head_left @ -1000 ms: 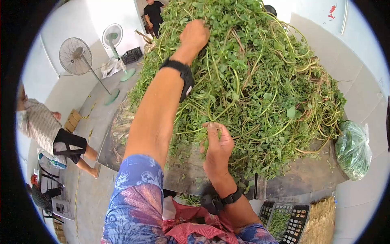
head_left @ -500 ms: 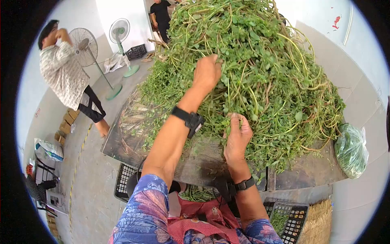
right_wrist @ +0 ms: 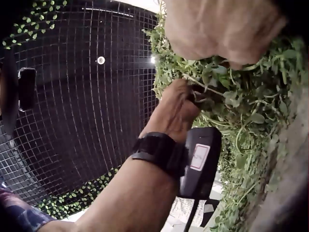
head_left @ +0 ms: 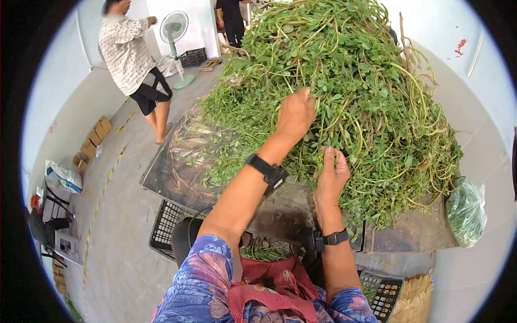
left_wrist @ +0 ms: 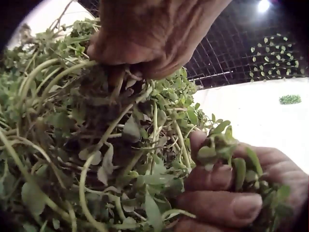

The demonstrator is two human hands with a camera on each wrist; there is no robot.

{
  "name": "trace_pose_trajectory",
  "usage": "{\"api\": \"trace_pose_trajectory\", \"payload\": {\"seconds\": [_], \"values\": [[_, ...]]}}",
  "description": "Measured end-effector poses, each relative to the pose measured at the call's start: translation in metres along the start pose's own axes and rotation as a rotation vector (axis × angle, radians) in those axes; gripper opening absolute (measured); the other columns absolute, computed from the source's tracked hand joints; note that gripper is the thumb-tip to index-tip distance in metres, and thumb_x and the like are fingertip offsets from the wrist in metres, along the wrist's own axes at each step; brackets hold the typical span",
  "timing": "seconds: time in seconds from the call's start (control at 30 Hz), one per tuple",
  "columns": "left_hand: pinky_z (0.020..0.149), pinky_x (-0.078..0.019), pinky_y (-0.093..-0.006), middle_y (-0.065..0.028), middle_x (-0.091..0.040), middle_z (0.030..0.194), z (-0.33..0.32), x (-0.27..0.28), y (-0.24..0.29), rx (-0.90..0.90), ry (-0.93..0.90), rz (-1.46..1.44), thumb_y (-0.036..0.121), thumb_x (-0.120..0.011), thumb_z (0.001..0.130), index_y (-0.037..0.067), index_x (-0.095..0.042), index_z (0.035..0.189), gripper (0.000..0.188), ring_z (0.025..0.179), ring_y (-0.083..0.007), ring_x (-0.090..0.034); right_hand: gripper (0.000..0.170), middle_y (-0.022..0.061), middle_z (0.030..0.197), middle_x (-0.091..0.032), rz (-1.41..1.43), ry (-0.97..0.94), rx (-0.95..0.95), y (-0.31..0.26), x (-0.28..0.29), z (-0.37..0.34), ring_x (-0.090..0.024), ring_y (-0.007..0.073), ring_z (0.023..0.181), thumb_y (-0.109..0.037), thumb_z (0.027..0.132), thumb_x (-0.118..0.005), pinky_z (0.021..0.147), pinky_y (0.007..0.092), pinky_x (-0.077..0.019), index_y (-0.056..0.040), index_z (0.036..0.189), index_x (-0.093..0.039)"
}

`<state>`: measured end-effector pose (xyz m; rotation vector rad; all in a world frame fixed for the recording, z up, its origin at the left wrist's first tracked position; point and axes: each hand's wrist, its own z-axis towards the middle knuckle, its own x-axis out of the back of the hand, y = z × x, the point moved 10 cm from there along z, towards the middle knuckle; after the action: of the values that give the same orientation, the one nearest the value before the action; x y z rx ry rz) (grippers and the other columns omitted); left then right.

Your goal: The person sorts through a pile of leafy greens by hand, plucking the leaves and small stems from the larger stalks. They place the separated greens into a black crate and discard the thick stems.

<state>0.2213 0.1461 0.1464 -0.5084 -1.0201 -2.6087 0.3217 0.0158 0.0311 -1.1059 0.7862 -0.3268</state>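
Note:
A tall heap of leafy green stems [head_left: 366, 107] covers much of the table in the head view. My left hand [head_left: 296, 116] is at its near face, fingers curled in and pinching stems; in the left wrist view, stems [left_wrist: 118, 89] run down from beneath its fingertips. Just below and to the right, my right hand [head_left: 331, 175] grips a small bunch of leafy sprigs [left_wrist: 219, 150], thumb uppermost. The right wrist view has the right hand [right_wrist: 222, 31] close above the left hand [right_wrist: 176, 106], both against the greens.
A plastic bag of greens [head_left: 466, 212] rests at the table's right end. Black crates [head_left: 167, 231] stand below the near edge. At the back left are a person [head_left: 129, 59] and a standing fan [head_left: 175, 32]. Loose dry stalks [head_left: 186, 151] lie on the table's left part.
My left hand has come down the heap, nearer to my right hand, which stays low at the front. The head view has shifted, and the person at left has walked toward the back.

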Motion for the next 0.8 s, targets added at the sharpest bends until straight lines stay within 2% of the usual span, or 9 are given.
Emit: {"api": "trace_pose_trajectory", "payload": {"seconds": [0.1, 0.2, 0.27, 0.33, 0.4, 0.47, 0.6, 0.67, 0.8], "values": [[0.062, -0.0418, -0.0478, -0.0239, -0.055, 0.070, 0.001, -0.004, -0.003, 0.107, -0.103, 0.057, 0.023, -0.055, 0.084, -0.001, -0.049, 0.084, 0.025, 0.069, -0.0435, -0.053, 0.024, -0.0040, 0.067, -0.053, -0.081, 0.033, 0.075, 0.001, 0.002, 0.004, -0.035, 0.0028, 0.052, -0.024, 0.092, -0.052, 0.049, 0.0240, -0.0332, -0.0028, 0.090, -0.063], [0.065, -0.0422, -0.0488, -0.0237, -0.057, 0.072, -0.003, 0.009, 0.008, 0.073, -0.027, 0.082, 0.025, -0.055, 0.084, 0.000, -0.049, 0.087, 0.026, 0.073, -0.0439, -0.054, 0.024, -0.0030, 0.070, -0.055, -0.114, 0.014, -0.001, 0.010, 0.005, 0.004, -0.036, 0.0039, 0.055, -0.024, 0.092, -0.052, 0.051, 0.0247, -0.0338, -0.0027, 0.090, -0.063], [0.071, -0.0434, -0.0473, -0.0242, -0.059, 0.084, -0.004, 0.009, 0.009, 0.091, -0.094, 0.110, 0.026, -0.056, 0.085, 0.000, -0.051, 0.098, 0.030, 0.082, -0.0424, -0.055, 0.024, -0.0031, 0.069, -0.054, -0.110, 0.034, 0.003, 0.012, 0.008, 0.005, -0.035, 0.0040, 0.055, -0.024, 0.092, -0.053, 0.050, 0.0245, -0.0329, -0.0028, 0.090, -0.064], [0.076, -0.0441, -0.0451, -0.0242, -0.054, 0.103, -0.007, 0.023, 0.021, -0.038, 0.031, 0.080, 0.028, -0.057, 0.084, 0.000, -0.051, 0.111, 0.039, 0.091, -0.0409, -0.054, 0.024, -0.0032, 0.068, -0.054, -0.105, 0.057, 0.004, 0.016, 0.010, 0.006, -0.034, 0.0042, 0.054, -0.025, 0.092, -0.053, 0.050, 0.0243, -0.0321, -0.0028, 0.090, -0.064], [0.079, -0.0439, -0.0448, -0.0225, -0.049, 0.111, -0.008, 0.029, 0.029, -0.057, 0.002, 0.113, 0.029, -0.057, 0.084, 0.000, -0.052, 0.113, 0.042, 0.096, -0.0397, -0.051, 0.024, -0.0046, 0.065, -0.050, -0.087, 0.071, 0.091, 0.010, 0.011, 0.007, -0.032, 0.0038, 0.051, -0.026, 0.091, -0.054, 0.048, 0.0237, -0.0297, -0.0035, 0.089, -0.063], [0.082, -0.0437, -0.0445, -0.0208, -0.045, 0.118, -0.010, 0.041, 0.042, -0.076, -0.027, 0.144, 0.030, -0.058, 0.083, 0.000, -0.052, 0.116, 0.045, 0.101, -0.0384, -0.049, 0.024, -0.0054, 0.063, -0.048, -0.087, 0.074, 0.006, 0.012, 0.011, 0.005, -0.031, 0.0035, 0.050, -0.027, 0.091, -0.055, 0.047, 0.0233, -0.0286, -0.0039, 0.089, -0.063], [0.081, -0.0417, -0.0467, -0.0148, -0.044, 0.118, -0.004, 0.078, 0.058, -0.211, 0.109, 0.395, 0.029, -0.062, 0.079, 0.003, -0.058, 0.107, 0.038, 0.108, -0.0323, -0.043, 0.025, -0.0068, 0.060, -0.044, -0.086, 0.040, -0.020, 0.016, 0.010, 0.005, -0.030, 0.0032, 0.048, -0.028, 0.091, -0.055, 0.043, 0.0229, -0.0260, -0.0047, 0.088, -0.062], [0.080, -0.0406, -0.0470, -0.0120, -0.044, 0.119, 0.015, 0.109, 0.059, -0.306, 0.323, 0.610, 0.026, -0.063, 0.078, 0.007, -0.059, 0.108, 0.036, 0.107, -0.0309, -0.045, 0.025, -0.0073, 0.058, -0.043, -0.089, 0.052, -0.042, 0.014, 0.007, 0.003, -0.031, 0.0028, 0.048, -0.029, 0.091, -0.055, 0.042, 0.0222, -0.0273, -0.0050, 0.087, -0.062], [0.083, -0.0376, -0.0508, -0.0131, -0.041, 0.127, 0.082, 0.136, 0.009, -0.290, 0.390, 0.945, 0.016, -0.059, 0.079, 0.008, -0.054, 0.115, 0.037, 0.111, -0.0292, -0.042, 0.023, -0.0063, 0.060, -0.046, -0.043, 0.032, -0.063, 0.016, 0.004, 0.000, -0.035, 0.0026, 0.048, -0.028, 0.091, -0.055, 0.040, 0.0215, -0.0329, -0.0062, 0.086, -0.061]]}}
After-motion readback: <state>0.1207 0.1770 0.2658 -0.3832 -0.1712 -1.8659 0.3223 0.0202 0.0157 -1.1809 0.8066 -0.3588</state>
